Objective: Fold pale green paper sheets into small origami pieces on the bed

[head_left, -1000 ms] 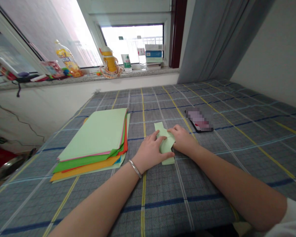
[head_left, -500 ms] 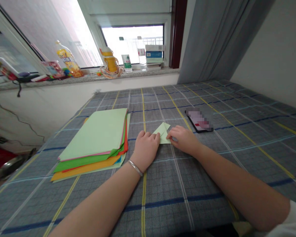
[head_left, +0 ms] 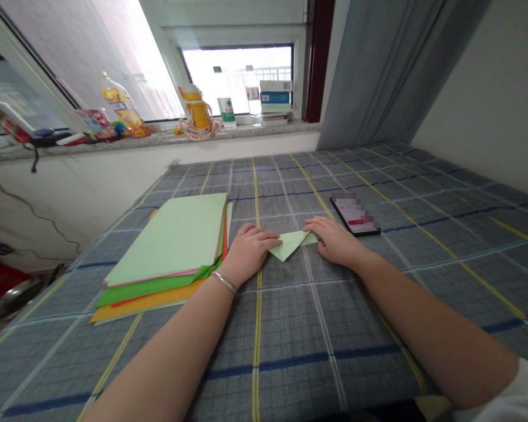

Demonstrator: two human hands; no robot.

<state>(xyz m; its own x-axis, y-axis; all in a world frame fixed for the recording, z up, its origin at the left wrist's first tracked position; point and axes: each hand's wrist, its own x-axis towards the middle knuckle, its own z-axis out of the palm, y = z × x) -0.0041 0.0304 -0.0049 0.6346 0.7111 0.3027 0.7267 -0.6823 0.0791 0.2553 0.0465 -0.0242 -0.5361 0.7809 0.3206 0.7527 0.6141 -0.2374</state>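
A small piece of folded pale green paper [head_left: 289, 241] lies between my hands on the checked cloth, one point towards me and a narrow strip showing at its right end. My left hand [head_left: 251, 246], with a silver bangle at the wrist, grips the paper's left corner, fingertips on top. At the right end, my right hand [head_left: 332, 239] pinches the paper near the strip, its fingers bent over the edge. Parts of both ends are hidden under the fingers.
Left of my hands lies a stack of coloured paper [head_left: 171, 234], pale green on top. A phone [head_left: 356, 217] rests beyond my right hand. Bottles, including a yellow drink bottle [head_left: 198, 111], and boxes [head_left: 276, 97] stand on the windowsill [head_left: 264, 130].
The folded paper has turned, its point now towards me. My left hand has shifted left and slightly away from me; my right hand has moved slightly right to the paper's right end.
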